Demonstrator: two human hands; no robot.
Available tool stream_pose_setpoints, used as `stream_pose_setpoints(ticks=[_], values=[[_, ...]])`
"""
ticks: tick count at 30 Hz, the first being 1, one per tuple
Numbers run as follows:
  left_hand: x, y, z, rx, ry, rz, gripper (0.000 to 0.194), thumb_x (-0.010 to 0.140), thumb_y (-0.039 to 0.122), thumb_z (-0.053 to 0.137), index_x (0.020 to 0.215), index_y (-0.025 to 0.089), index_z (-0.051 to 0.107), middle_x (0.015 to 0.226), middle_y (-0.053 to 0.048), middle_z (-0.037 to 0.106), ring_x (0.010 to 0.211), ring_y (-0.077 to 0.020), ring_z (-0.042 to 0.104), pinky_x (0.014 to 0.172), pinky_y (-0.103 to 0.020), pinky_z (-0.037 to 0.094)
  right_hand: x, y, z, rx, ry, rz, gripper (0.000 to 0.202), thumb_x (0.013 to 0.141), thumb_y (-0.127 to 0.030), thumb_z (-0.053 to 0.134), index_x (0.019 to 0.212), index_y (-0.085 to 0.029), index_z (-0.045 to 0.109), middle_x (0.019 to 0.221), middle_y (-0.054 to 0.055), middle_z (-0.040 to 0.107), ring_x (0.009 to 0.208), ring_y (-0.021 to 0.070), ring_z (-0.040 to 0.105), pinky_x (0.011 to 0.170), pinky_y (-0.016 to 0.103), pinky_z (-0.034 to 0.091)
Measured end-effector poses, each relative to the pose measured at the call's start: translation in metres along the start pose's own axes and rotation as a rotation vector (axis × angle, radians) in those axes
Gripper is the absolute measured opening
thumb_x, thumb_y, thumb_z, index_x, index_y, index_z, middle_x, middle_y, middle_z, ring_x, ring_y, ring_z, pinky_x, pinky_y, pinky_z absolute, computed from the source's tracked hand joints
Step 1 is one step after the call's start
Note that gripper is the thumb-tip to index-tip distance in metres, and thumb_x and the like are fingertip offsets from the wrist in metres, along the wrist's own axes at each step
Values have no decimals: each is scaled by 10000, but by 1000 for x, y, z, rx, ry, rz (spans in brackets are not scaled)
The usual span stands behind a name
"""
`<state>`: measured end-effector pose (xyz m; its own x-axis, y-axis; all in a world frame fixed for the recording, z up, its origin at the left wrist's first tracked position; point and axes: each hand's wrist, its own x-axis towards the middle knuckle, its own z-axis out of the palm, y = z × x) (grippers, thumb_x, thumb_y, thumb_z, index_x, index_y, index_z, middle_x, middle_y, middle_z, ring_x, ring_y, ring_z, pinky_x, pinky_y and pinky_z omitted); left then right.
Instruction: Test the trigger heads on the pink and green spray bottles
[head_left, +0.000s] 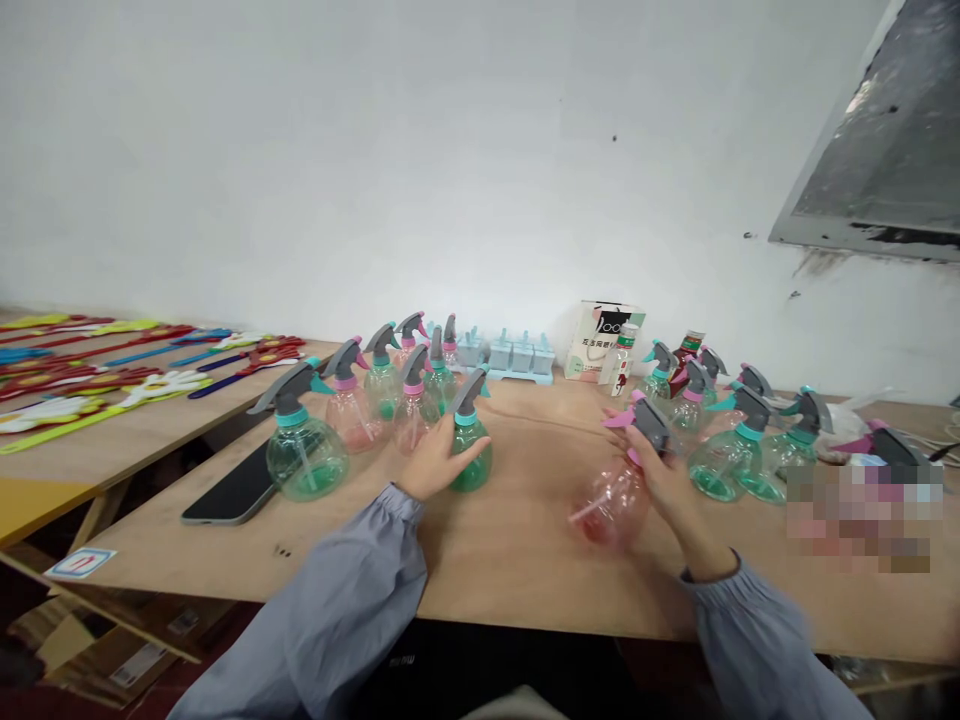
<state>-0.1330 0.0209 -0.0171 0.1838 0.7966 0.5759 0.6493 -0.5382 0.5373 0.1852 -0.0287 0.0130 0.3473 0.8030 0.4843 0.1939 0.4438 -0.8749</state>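
Note:
My left hand (433, 462) is at a green spray bottle (472, 472) with a grey and teal trigger head, standing on the table. The thumb lies across its front, and the other fingers are partly hidden along its far left side. A pink spray bottle (606, 502) hangs tilted from my right hand (661, 475), whose fingers close around its neck below the grey and pink head. A little reddish liquid shows in its base. Beside my left hand stand a pink spray bottle (415, 418) and a larger green spray bottle (307, 462).
Several more spray bottles (739, 465) stand on the right. Along the wall are a pale blue ice-pop mold (523, 358), a printed box (592, 340) and a small glass bottle (619, 365). A phone (232, 490) lies left. Colourful hand-shaped items (150, 385) cover the neighbouring table.

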Motion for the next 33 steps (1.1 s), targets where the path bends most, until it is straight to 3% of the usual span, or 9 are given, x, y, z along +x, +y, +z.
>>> stream_pose_setpoints(ticks=[7,11,16,22,26,33], values=[[0,-1,1,-25,10,-13,493,902,572,567,1205,183,552,1131,-134,688,1141,-328,643,982,-480,506,1,-7,-121,-276,371,-181,480,606,-586,818,944,-255,731,952,101,729,817,265,687,811,480,539],[0,0,1,-44,15,-16,495,894,569,579,1219,197,556,1123,-115,692,1151,-314,645,993,-456,506,5,-8,-168,-384,582,-202,531,493,-644,851,849,-274,717,856,96,708,745,262,668,803,504,505],[0,2,-1,-43,15,-9,482,897,564,577,1206,194,554,1128,-118,686,1154,-316,641,993,-464,506,11,0,-187,-464,701,-150,593,392,-738,831,742,-291,659,784,94,663,701,268,641,738,508,482],[0,4,-3,-27,-9,-18,430,909,552,566,1149,196,552,1128,-117,682,1129,-313,644,961,-462,518,25,14,-199,-457,788,-166,627,348,-722,853,752,-280,667,818,133,666,770,321,671,782,546,476],[0,3,-2,-35,-10,-11,461,905,554,571,1187,190,540,1152,-130,678,1153,-324,636,972,-472,511,33,19,-203,-427,825,-153,587,388,-671,878,772,-284,659,896,171,682,848,346,692,782,548,488],[0,2,-2,-43,-2,3,467,910,543,574,1213,191,525,1170,-123,676,1160,-306,632,980,-449,502,43,43,-219,-486,796,-321,738,374,-649,906,941,-206,739,940,193,719,877,365,710,795,536,535]])
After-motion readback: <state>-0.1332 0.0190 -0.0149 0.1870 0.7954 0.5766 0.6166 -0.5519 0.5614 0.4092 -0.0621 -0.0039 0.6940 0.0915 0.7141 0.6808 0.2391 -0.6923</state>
